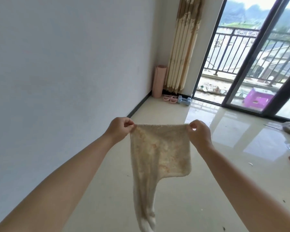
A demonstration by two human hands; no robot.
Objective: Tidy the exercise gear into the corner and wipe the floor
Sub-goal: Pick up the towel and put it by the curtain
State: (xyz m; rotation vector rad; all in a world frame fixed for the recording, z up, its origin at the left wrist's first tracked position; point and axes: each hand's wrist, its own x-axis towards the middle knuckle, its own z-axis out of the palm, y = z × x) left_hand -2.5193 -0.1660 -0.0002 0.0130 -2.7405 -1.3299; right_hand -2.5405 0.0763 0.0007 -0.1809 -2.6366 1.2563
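A stained cream cloth [159, 154] hangs spread in the air in front of me, with one long tail drooping down. My left hand [120, 128] pinches its top left corner and my right hand [198, 133] pinches its top right corner. In the far corner a rolled pink mat [158, 81] stands upright against the wall. Beside it on the floor lie pink hand grips [220, 98] and a pair of light blue dumbbells [184, 99].
The glossy pale tiled floor [208, 164] carries small bits of debris at the right. A beige curtain [184, 42] hangs beside dark-framed sliding glass doors [241, 91]. A purple stool [258, 98] stands on the balcony beyond. A white wall [65, 64] runs along my left.
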